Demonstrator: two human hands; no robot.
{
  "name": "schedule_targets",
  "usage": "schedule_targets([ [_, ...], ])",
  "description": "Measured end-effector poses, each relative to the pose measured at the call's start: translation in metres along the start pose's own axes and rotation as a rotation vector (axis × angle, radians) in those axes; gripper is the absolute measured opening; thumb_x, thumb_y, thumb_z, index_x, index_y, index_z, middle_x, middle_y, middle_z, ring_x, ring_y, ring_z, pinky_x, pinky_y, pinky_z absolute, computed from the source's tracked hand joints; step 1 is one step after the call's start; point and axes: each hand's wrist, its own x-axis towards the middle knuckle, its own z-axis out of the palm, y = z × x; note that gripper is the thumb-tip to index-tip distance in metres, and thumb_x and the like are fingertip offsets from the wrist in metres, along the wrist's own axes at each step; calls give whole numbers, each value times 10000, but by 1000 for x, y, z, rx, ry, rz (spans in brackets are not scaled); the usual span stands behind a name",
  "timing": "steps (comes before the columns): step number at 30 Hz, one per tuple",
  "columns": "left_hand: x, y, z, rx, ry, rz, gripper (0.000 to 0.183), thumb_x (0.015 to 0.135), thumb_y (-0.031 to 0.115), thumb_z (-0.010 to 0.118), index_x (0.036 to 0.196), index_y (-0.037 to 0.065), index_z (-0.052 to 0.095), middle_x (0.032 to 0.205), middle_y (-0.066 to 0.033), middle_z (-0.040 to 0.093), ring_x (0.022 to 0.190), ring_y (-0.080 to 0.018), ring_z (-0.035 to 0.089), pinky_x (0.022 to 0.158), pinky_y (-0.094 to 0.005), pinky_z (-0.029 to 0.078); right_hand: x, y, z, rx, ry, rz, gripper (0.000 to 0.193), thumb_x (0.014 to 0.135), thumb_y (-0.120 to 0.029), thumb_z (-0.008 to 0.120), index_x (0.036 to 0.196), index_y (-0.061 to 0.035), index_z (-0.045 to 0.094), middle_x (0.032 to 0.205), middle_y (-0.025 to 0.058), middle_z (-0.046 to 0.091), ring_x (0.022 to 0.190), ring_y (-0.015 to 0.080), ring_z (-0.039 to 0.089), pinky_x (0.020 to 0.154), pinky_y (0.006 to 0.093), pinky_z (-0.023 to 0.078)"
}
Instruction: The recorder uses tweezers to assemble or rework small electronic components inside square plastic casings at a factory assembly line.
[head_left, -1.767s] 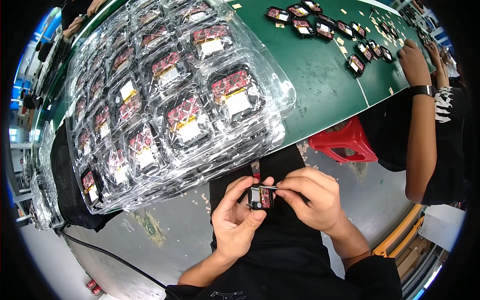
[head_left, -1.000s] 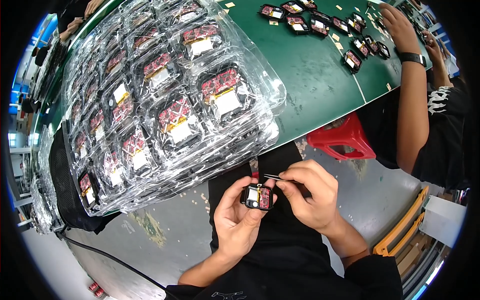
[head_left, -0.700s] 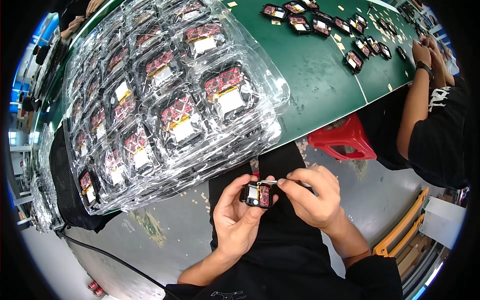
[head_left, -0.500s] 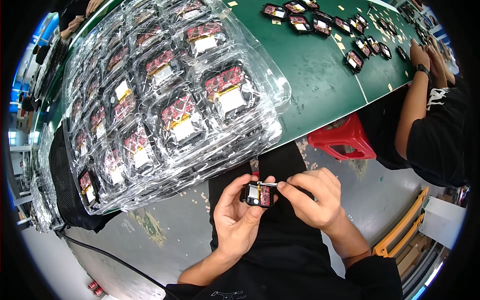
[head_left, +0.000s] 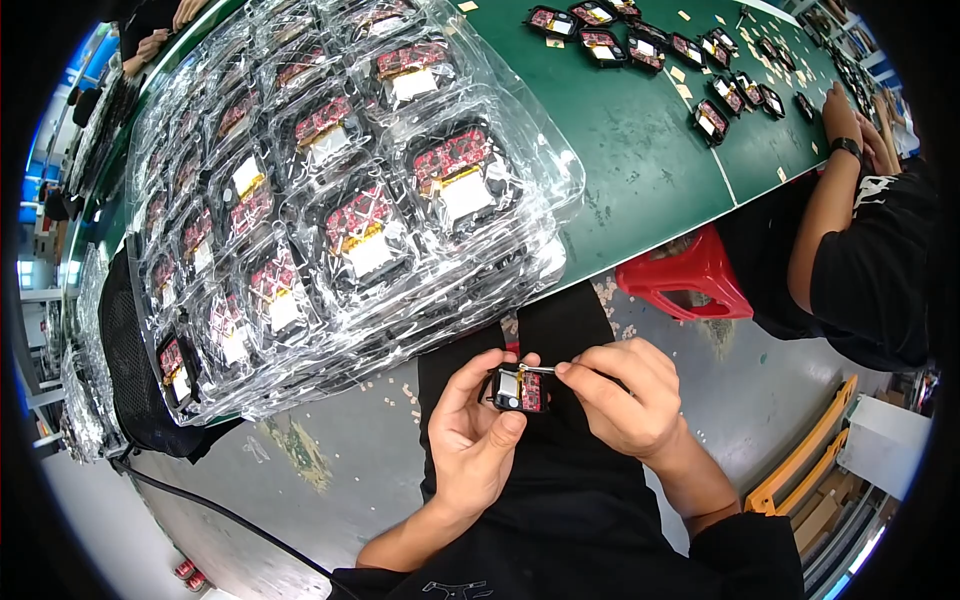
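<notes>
Above my lap, my left hand is closed around the edges of a small black electronic device. Its inside faces up, with a red circuit board, a white battery-like block and a yellow strip between them. My right hand pinches a thin metal tool, possibly tweezers; its exact kind is too small to tell. The tool's tip lies at the device's upper edge, near the yellow strip. Past my hands, stacked clear plastic trays hold several similar devices with red boards and white blocks.
The trays cover the left of the green table. Loose black devices and small tan pieces lie farther right. A person works at the right, beside a red stool. A black cable crosses the lower left.
The tool's tip has shifted very slightly along the device's upper edge. My hands otherwise keep nearly the same place. The person at the right has moved a hand a little.
</notes>
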Motion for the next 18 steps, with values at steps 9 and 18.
schedule_targets([
  [9, -1, -1, -2, 13, 3, -9, 593, 937, 113, 740, 1435, -13, 443, 1392, -129, 515, 1306, -314, 565, 979, -443, 561, -3, 0, 4, 0, 20, 12, 253, 688, -31, 736, 940, -27, 754, 871, 61, 675, 682, 195, 615, 563, 308, 464],
  [18, -1, -1, -2, 13, 13, -14, 603, 933, 124, 747, 1435, -14, 443, 1397, -129, 514, 1296, -303, 572, 965, -435, 563, -3, 0, 4, 57, 28, 51, 268, 666, 9, 771, 931, -25, 749, 867, 63, 673, 659, 205, 611, 556, 314, 479],
])
